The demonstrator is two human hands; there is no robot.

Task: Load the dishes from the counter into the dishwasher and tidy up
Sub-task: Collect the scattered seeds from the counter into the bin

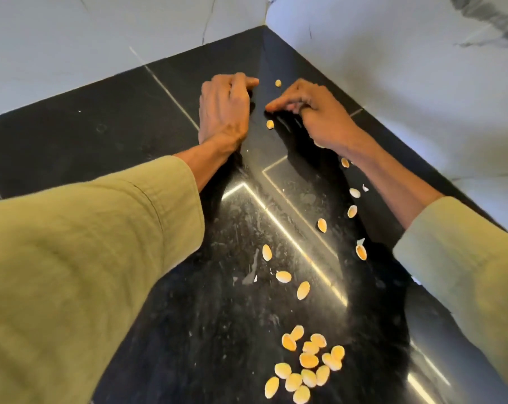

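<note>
Tabletop (71,147): black polished stone, meeting pale marble walls at its far corner.
Shells (308,363): pistachio halves, heaped at the near edge; a loose trail runs toward the far corner (two strays lie beside the hands).
Left hand (222,109): near the far corner, fingers curled under; contents cannot be told.
Right hand (311,112): beside it, fingers bent, tips on the stone, seemingly raking.
Dishes, dishwasher: not in view.
Step, judged: gathering shells.
Method advised: sweep strays toward the heap, edge of palm flat.
</note>
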